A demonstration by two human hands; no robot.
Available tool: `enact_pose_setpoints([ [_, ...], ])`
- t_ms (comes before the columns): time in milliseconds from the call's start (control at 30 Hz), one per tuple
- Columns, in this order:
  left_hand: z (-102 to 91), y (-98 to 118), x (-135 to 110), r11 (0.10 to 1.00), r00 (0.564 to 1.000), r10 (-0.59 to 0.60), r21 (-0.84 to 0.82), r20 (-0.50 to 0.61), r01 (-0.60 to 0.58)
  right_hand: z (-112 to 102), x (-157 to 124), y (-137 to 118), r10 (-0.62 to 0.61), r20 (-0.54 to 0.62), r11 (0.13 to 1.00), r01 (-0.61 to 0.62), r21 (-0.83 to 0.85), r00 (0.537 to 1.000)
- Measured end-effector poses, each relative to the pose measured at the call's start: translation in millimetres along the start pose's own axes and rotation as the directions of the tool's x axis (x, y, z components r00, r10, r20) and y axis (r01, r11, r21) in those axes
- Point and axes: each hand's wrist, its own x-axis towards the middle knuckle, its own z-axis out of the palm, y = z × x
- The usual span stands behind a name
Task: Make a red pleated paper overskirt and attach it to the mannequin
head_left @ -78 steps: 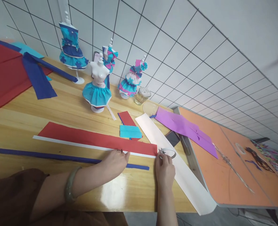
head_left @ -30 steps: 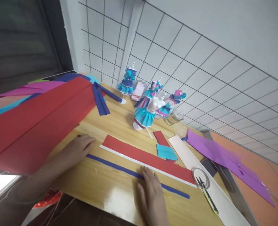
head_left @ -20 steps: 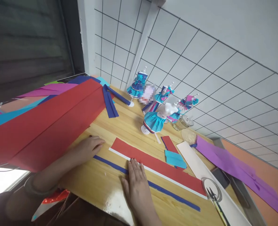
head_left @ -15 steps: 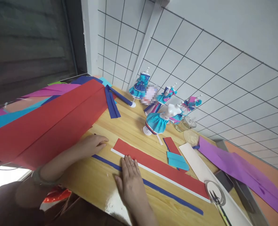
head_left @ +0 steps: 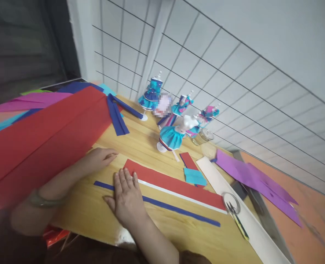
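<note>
My right hand [head_left: 126, 198] lies flat, its fingers over the left end of a red paper strip [head_left: 173, 180] with a white lower edge [head_left: 179, 196]. Its palm crosses a thin dark blue strip [head_left: 181, 211] that runs roughly parallel, nearer to me. Just left of the red strip, my left hand [head_left: 105, 157] rests by the table with loosely bent fingers and nothing visible in them. Scissors [head_left: 238, 222] and a clear tape roll [head_left: 231, 203] lie at the red strip's right end.
Large red paper [head_left: 47, 135] covers the left side. Small dress forms in paper dresses, one in a turquoise skirt [head_left: 170, 137], stand at the back. A folded blue strip [head_left: 118, 117], turquoise piece [head_left: 194, 176], white strip [head_left: 242, 205] and purple paper [head_left: 256, 183] lie around the table [head_left: 80, 209].
My right hand has slid left along the red strip to its left end. My left hand stays near the same spot. The camera view has shifted, so everything appears further left.
</note>
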Motion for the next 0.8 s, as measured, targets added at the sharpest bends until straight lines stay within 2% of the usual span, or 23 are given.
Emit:
enact_pose_setpoints([
  [367, 13.8, -3.4, 6.2, 0.977, 0.999, -0.034, 0.211, -0.011, 0.035, -11.4, 1.9, 3.1, -0.002, 0.014, 0.995, 0.003, -0.104, 1.0],
  [600, 13.9, -12.8, 10.4, 0.974, 0.996, -0.06, 0.224, 0.063, 0.045, -25.0, -3.7, 8.7, -0.035, 0.012, 0.999, 0.035, 0.027, 0.999],
  [800, 17.1, -17.3, 11.4, 0.973, 0.998, -0.041, 0.228, 0.044, 0.03, -38.1, -19.6, 16.0, 0.026, -0.001, 0.993, -0.025, 0.114, 1.0],
])
